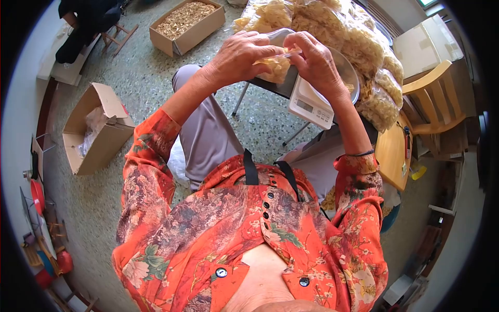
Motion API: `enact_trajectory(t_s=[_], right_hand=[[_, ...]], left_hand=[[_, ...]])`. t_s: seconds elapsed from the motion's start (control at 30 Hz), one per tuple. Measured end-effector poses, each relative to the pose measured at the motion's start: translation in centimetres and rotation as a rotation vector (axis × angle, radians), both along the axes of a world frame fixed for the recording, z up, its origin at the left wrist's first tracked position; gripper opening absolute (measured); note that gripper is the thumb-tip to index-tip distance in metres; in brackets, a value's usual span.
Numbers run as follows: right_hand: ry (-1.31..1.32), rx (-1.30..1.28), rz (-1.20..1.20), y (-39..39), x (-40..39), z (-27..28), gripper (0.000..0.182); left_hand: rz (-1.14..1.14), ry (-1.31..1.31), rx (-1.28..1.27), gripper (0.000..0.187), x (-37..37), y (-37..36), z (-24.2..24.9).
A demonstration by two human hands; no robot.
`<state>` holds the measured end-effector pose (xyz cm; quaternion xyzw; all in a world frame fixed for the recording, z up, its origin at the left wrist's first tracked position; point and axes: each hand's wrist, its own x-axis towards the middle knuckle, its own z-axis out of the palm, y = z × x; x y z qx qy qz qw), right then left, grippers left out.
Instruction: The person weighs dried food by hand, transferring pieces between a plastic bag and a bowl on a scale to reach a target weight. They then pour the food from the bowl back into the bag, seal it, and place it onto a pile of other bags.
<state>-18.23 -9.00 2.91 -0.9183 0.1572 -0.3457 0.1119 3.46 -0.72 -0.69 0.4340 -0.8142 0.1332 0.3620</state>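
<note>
Both my hands are raised over a small dark table, pinching the top of a clear plastic bag (275, 70) that holds pale yellow, dried-looking pieces. My left hand (241, 57) has the left side of the bag's mouth between thumb and fingers. On the other side, my right hand (316, 61) grips the edge of the plastic with its fingers curled. Just below my right hand is a white digital scale (311, 106) with a small display. A clear round bowl (354, 78) rests on it, partly hidden by my right wrist.
Many filled plastic bags (358, 41) are heaped beyond the scale. An open cardboard box (182, 31) of brownish pieces stands on the floor, another box (99, 130) at left holds plastic. A wooden chair (439, 101) is at right. A person in dark clothes (91, 21) sits at upper left.
</note>
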Motion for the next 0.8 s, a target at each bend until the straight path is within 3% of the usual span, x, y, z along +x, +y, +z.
enact_trajectory(t_s=[0.2,0.3,0.47,0.63,0.8], right_hand=[[0.072,-0.061,0.004,0.3,-0.5,0.7,0.027],[0.006,0.026,0.051,0.3,-0.8,0.8,0.027],[-0.023,-0.059,0.05,0.1,-0.9,0.7,0.027],[-0.031,-0.055,0.054,0.0,-1.0,0.8,0.025],[-0.05,-0.064,0.073,0.3,-0.8,0.7,0.021]], left_hand=[[0.012,-0.059,0.012,0.053,-0.1,-0.9,-0.5],[0.029,-0.098,-0.031,0.052,-0.2,-0.6,-0.8],[0.038,-0.061,-0.096,0.046,-0.7,-0.3,-0.8],[0.005,0.08,-0.074,0.044,-1.5,-0.8,-0.9],[0.02,-0.003,0.019,0.042,-1.7,-1.1,-1.6]])
